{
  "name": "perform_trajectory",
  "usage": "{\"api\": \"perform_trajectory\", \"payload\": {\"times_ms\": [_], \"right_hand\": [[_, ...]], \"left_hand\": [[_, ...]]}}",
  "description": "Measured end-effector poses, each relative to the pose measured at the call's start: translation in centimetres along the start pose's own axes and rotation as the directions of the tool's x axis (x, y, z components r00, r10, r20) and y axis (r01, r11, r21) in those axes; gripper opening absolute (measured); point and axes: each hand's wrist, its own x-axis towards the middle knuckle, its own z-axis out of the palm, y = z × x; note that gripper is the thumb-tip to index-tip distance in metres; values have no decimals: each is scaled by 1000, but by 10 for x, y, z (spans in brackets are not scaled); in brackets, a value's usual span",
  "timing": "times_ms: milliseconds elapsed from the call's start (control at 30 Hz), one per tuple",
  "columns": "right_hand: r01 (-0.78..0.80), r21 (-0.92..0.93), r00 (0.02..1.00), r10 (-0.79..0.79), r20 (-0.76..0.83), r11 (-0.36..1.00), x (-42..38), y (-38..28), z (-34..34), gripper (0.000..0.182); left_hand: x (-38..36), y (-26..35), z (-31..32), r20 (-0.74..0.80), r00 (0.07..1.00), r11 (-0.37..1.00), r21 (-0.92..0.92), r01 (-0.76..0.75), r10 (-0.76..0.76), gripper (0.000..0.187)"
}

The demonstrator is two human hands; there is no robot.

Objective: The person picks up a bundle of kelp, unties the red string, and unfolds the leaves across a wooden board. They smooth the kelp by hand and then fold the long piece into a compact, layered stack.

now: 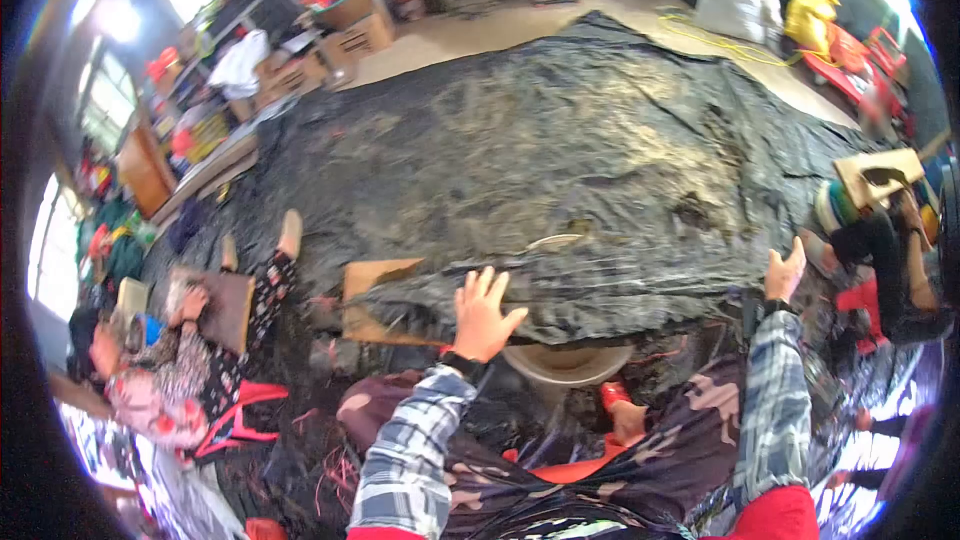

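A dark, wrinkled length of plastic sheeting (620, 290) lies bunched across the space before my knees. My left hand (485, 318) rests flat with spread fingers at its near left part. At its right end is my right hand (786, 272), fingers stretched out and nothing gripped. Beneath the sheeting stands a pale round basin (570, 365), its far side mostly covered. A flat brown board (365, 285) sticks out from under the sheeting, left of my left hand.
A large black tarp (480, 150) covers the floor ahead. One seated person (180, 380) is at the left with a board on the lap, another (890, 250) at the right. Cardboard boxes (358, 38) and white sacks (735, 8) line the far side.
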Motion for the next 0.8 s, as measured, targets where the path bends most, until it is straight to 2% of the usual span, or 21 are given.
{"api": "perform_trajectory", "payload": {"times_ms": [33, 67, 133, 167, 233, 267, 300, 367, 433, 467, 500, 567, 600, 700, 733, 800], "right_hand": [[20, 63, 999, -22, 29, 998, -5, -18, 0, 62], [41, 119, 995, -51, 85, 992, -10, -42, -7, 60], [126, 221, 974, -163, 159, 967, -27, -83, -13, 55], [191, 270, 954, -243, 176, 944, -36, -99, -16, 53], [219, 402, 916, -330, 230, 889, -62, -136, -21, 48], [240, 419, 878, -380, 292, 876, -76, -155, -27, 47], [259, 438, 833, -428, 350, 861, -91, -172, -34, 46], [314, 482, 763, -520, 384, 818, -122, -195, -37, 44], [302, 529, 699, -562, 443, 793, -147, -212, -39, 40], [307, 532, 668, -577, 470, 789, -156, -221, -42, 39], [313, 533, 636, -591, 497, 786, -163, -228, -46, 39], [273, 554, 596, -591, 545, 786, -172, -228, -41, 40], [305, 528, 579, -595, 558, 792, -175, -226, -39, 40], [309, 501, 564, -579, 588, 809, -174, -225, -40, 39], [305, 524, 579, -592, 561, 795, -173, -224, -39, 37], [303, 532, 575, -597, 559, 791, -170, -221, -39, 35]], "left_hand": [[-3, -4, -6, -151, 989, 997, -70, -12, 1, 51], [-8, -12, -17, -162, 987, 998, -57, 11, -21, 51], [-17, -25, -37, -146, 929, 906, -317, 282, -341, 29], [-22, -44, -40, -360, 900, 958, -231, 169, -245, 22], [-36, -96, -36, -247, 838, 843, -385, 377, -487, 21], [-40, -101, -46, -64, 748, 625, -598, 502, -661, 21], [-42, -105, -56, 155, 634, 340, -736, 586, -757, 21], [-45, -116, -59, 440, 533, 0, -772, 636, -723, 38], [-44, -121, -54, 578, 520, -185, -761, 622, -629, 42], [-41, -119, -53, 587, 510, -223, -765, 604, -629, 46], [-38, -118, -48, 589, 487, -292, -778, 556, -645, 38], [-30, -108, -43, 495, 417, -295, -839, 457, -762, 28], [-25, -108, -38, 470, 411, -332, -870, 364, -781, 22], [-10, -105, -34, 421, 358, -323, -897, 303, -834, 19], [-9, -107, -31, 389, 383, -301, -915, 270, -838, 18], [-2, -111, -25, 386, 368, -316, -919, 238, -846, 18]]}}
